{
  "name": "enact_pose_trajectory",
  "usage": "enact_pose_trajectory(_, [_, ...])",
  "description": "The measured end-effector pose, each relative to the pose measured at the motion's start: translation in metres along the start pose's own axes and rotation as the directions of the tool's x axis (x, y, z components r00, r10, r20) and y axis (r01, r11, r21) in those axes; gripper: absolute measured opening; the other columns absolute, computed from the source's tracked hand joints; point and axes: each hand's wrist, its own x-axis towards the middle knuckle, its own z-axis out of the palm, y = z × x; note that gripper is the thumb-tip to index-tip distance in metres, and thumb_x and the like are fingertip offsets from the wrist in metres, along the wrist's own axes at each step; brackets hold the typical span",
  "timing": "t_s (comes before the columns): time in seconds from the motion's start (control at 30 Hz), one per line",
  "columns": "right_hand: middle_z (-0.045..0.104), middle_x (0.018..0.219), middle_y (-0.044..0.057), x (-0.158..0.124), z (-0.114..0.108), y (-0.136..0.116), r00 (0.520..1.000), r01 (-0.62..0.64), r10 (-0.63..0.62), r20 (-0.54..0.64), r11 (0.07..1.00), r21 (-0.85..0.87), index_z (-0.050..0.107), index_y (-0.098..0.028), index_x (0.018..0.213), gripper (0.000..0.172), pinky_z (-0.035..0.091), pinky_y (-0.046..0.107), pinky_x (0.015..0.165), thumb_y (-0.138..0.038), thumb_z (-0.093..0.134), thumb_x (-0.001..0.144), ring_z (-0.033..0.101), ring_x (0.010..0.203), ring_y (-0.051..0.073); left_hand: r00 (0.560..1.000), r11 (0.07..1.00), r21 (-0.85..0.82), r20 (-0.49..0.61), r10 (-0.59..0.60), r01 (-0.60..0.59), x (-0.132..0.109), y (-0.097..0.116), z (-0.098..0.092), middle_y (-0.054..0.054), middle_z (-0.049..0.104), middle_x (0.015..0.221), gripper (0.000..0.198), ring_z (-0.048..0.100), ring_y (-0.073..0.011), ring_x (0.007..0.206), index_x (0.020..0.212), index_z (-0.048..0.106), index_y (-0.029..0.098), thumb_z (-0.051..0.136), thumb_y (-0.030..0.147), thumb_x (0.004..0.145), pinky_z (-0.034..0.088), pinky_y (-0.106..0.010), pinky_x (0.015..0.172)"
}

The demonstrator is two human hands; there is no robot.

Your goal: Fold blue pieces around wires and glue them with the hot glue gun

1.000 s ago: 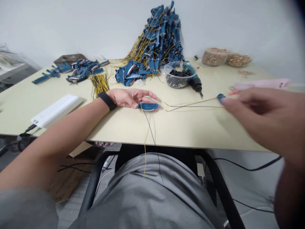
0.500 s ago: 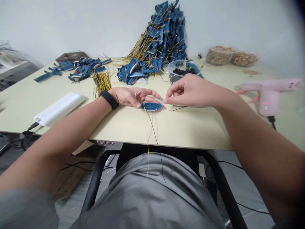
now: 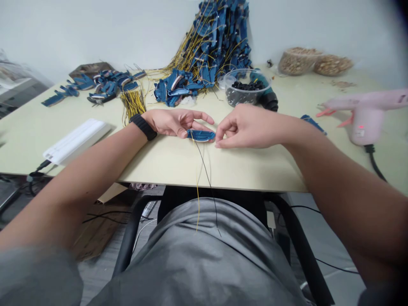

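While the left hand (image 3: pixel 174 124) is pinning the blue plastic piece (image 3: pixel 200 135) to the tabletop, the right hand (image 3: pixel 244 126) is pinching its right end; black and yellow wires (image 3: pixel 198 178) are trailing over the near table edge (image 3: pixel 255 188), a pink glue gun (image 3: pixel 365 114) sitting well right.

Bright even light, soft shadows, curved wide-angle edges

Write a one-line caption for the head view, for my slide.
Left hand and right hand hold a blue wired piece on the table.
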Motion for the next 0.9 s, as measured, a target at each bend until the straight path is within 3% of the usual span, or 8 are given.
enact_pose_trajectory(0.2, [0.046, 0.060, -0.010, -0.014, -0.015, -0.005, 0.921, 0.107, 0.144, -0.361, 0.799, 0.592, 0.078, -0.025, 0.087, 0.025, 0.021, 0.038, 0.068, -0.010, 0.086, 0.106, 0.028, 0.063, 0.014, 0.999, 0.999, -0.017, 0.006, 0.043, -0.043, -0.001, 0.004, 0.010, -0.021, 0.096, 0.149, 0.099, 0.088, -0.0448, 0.158, 0.146, 0.088, 0.022, 0.129, 0.043, 0.058, 0.068, -0.046, 0.130])
enact_pose_trajectory(0.3, [0.040, 0.056, -0.011, -0.015, -0.023, 0.003, 0.758, 0.289, 0.260, -0.598, 0.687, 0.666, 0.069, -0.026, 0.088, 0.040, 0.017, 0.039, 0.067, -0.007, 0.073, 0.124, 0.022, 0.063, 0.015, 0.998, 0.999, -0.024, 0.034, 0.050, -0.049, -0.001, 0.005, 0.010, -0.020, 0.097, 0.149, 0.095, 0.090, -0.0422, 0.156, 0.144, 0.088, 0.023, 0.127, 0.037, 0.059, 0.071, -0.039, 0.122])
enact_pose_trajectory(0.4, [0.039, 0.057, -0.009, -0.008, -0.032, 0.016, 0.585, 0.321, 0.361, -0.727, 0.720, 0.616, 0.062, -0.029, 0.083, 0.056, 0.022, 0.039, 0.064, -0.011, 0.059, 0.136, 0.027, 0.061, 0.015, 0.997, 0.998, -0.032, 0.045, 0.061, -0.060, 0.001, 0.004, 0.007, -0.017, 0.098, 0.149, 0.093, 0.092, -0.0378, 0.151, 0.144, 0.089, 0.024, 0.126, 0.034, 0.059, 0.074, -0.034, 0.112])
enact_pose_trajectory(0.53, [0.036, 0.054, -0.007, 0.010, -0.035, 0.030, 0.284, 0.485, 0.416, -0.864, 0.715, 0.504, 0.054, -0.030, 0.064, 0.073, 0.012, 0.040, 0.056, 0.008, 0.049, 0.126, 0.023, 0.052, 0.012, 0.990, 0.995, -0.065, 0.111, 0.087, -0.080, 0.002, 0.001, 0.001, -0.019, 0.097, 0.152, 0.092, 0.092, -0.0356, 0.151, 0.149, 0.090, 0.021, 0.126, 0.029, 0.066, 0.074, -0.030, 0.109])
enact_pose_trajectory(0.6, [0.047, 0.049, -0.012, 0.014, -0.031, 0.032, 0.342, 0.445, 0.372, -0.863, 0.745, 0.497, 0.075, -0.028, 0.085, 0.062, 0.012, 0.040, 0.050, 0.024, 0.052, 0.111, 0.029, 0.047, 0.014, 0.987, 0.993, -0.076, 0.131, 0.095, -0.086, 0.002, -0.001, -0.001, -0.021, 0.096, 0.154, 0.091, 0.092, -0.0369, 0.153, 0.153, 0.089, 0.020, 0.126, 0.029, 0.069, 0.074, -0.031, 0.113])
enact_pose_trajectory(0.67, [0.051, 0.047, -0.016, 0.013, -0.025, 0.029, 0.520, 0.322, 0.293, -0.803, 0.803, 0.501, 0.086, -0.024, 0.107, 0.058, 0.015, 0.039, 0.048, 0.027, 0.058, 0.102, 0.031, 0.045, 0.014, 0.988, 0.993, -0.079, 0.122, 0.093, -0.084, 0.001, -0.002, -0.002, -0.021, 0.096, 0.155, 0.091, 0.091, -0.0374, 0.155, 0.155, 0.089, 0.020, 0.124, 0.030, 0.071, 0.073, -0.033, 0.119])
enact_pose_trajectory(0.8, [0.052, 0.054, -0.012, 0.000, -0.013, 0.014, 0.844, 0.046, 0.153, -0.514, 0.934, 0.353, 0.088, -0.023, 0.095, 0.025, 0.020, 0.039, 0.059, -0.002, 0.089, 0.109, 0.035, 0.054, 0.010, 0.994, 0.996, -0.071, 0.094, 0.064, -0.057, -0.001, -0.001, 0.000, -0.020, 0.096, 0.155, 0.094, 0.091, -0.0375, 0.155, 0.155, 0.089, 0.022, 0.123, 0.029, 0.068, 0.069, -0.038, 0.130])
enact_pose_trajectory(0.9, [0.044, 0.057, -0.009, -0.004, -0.008, 0.002, 0.903, -0.027, 0.114, -0.414, 0.977, 0.211, 0.079, -0.024, 0.077, 0.039, 0.025, 0.039, 0.065, -0.015, 0.094, 0.113, 0.033, 0.061, 0.012, 0.989, 0.995, -0.086, 0.130, 0.065, -0.054, -0.001, -0.002, 0.000, -0.018, 0.095, 0.158, 0.093, 0.090, -0.0349, 0.156, 0.157, 0.087, 0.024, 0.121, 0.024, 0.070, 0.066, -0.037, 0.134])
